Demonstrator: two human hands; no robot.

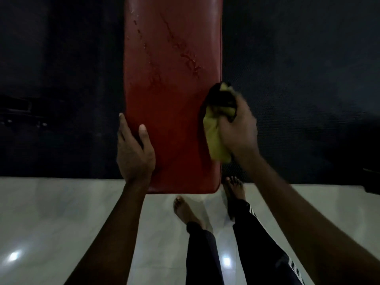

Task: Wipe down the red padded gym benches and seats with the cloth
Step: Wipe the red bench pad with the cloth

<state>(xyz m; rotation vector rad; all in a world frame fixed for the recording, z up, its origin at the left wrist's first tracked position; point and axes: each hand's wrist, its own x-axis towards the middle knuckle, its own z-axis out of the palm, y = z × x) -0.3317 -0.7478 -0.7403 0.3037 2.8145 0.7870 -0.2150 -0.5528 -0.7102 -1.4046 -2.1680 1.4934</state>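
A long red padded bench (172,89) runs from the top of the view down to just in front of my feet. Wet streaks and droplets lie on its far half. My left hand (133,149) holds the bench's near left edge, thumb on top and fingers round the side. My right hand (236,124) grips a bunched yellow and black cloth (216,138) and presses it against the bench's right edge.
Dark rubber matting (298,79) covers the floor on both sides of the bench. White glossy tiles (51,223) lie nearer, under my bare feet (185,210). Dim metal equipment (18,112) stands at the far left.
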